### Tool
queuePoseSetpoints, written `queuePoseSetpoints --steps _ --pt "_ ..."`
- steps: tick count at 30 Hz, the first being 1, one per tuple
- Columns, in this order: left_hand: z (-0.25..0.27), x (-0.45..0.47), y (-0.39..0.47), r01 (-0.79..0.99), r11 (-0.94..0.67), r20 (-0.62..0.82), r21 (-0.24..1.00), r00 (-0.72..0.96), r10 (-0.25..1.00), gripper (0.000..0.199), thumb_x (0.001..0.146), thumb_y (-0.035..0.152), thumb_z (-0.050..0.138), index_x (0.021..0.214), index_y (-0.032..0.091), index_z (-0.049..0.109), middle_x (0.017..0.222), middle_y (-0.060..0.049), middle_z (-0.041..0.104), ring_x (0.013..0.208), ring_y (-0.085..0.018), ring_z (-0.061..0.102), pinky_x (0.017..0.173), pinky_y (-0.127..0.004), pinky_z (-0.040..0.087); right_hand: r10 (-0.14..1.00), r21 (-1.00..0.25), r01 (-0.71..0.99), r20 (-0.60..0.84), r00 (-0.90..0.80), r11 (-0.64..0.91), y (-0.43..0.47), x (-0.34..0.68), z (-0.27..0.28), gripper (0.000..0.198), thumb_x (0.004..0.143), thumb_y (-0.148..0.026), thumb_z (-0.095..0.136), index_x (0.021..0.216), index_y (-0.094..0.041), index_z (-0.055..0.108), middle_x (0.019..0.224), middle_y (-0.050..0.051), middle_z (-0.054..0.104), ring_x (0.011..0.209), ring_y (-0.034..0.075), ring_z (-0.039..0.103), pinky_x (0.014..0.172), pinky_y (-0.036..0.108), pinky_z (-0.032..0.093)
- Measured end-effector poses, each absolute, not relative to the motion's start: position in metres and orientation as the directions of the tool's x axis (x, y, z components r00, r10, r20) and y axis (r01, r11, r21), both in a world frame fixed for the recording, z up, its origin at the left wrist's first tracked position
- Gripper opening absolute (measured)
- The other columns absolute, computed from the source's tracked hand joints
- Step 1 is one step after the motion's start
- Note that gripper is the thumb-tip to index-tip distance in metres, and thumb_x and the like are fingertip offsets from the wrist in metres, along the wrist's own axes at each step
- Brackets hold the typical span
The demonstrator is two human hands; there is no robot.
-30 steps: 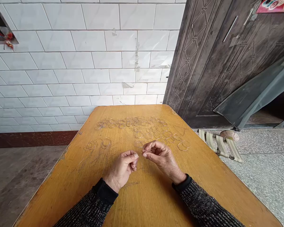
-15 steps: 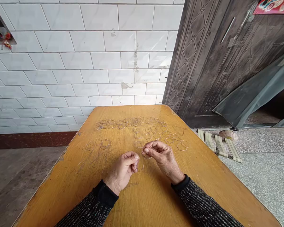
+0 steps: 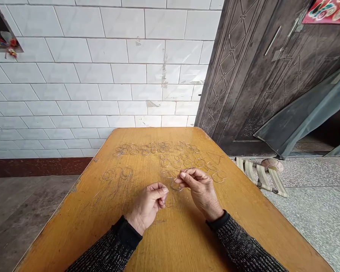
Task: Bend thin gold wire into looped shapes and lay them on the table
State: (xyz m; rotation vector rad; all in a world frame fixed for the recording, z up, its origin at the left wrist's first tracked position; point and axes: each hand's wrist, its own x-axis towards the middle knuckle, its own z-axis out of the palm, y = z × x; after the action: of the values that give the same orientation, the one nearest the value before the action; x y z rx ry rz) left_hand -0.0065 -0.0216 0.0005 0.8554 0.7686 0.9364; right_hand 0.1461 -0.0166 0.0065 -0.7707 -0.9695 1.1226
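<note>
My left hand is closed in a pinch on a thin wire, whose curved end hangs out to the right of the fingertips. A short way to the right, my right hand has thumb and fingertips pressed together on thin wire. A bent loop of it shows beside those fingertips. Whether both hands hold one piece I cannot tell. Just beyond the right hand lie several shaped wire loops on the wooden table.
A row of wire loops lies across the table's far part. Loose wires with coiled ends lie at the left. Behind stands a white tiled wall, with a dark carved door at the right. A strapped stool is beside the table.
My right hand has moved slightly right, away from the left hand, and its fingers have shifted on the wire. The left hand has barely moved. The view has tilted a little.
</note>
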Motion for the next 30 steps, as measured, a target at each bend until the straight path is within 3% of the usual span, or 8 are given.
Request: queuePoseSetpoints --steps 30 --pt "0.0 -0.008 -0.021 -0.341 0.343 -0.213 0.875 0.366 0.906 0.021 0.057 0.023 0.066 0.055 0.015 0.046 0.05 0.005 0.042 0.047 -0.006 0.034 0.05 -0.021 0.024 0.926 -0.846 -0.405 0.238 0.292 0.345 -0.008 0.164 0.011 0.018 0.065 -0.029 0.072 0.067 -0.018 0.058 0.064 -0.002 0.062 0.056 0.012 0.063 0.053 0.022 0.051"
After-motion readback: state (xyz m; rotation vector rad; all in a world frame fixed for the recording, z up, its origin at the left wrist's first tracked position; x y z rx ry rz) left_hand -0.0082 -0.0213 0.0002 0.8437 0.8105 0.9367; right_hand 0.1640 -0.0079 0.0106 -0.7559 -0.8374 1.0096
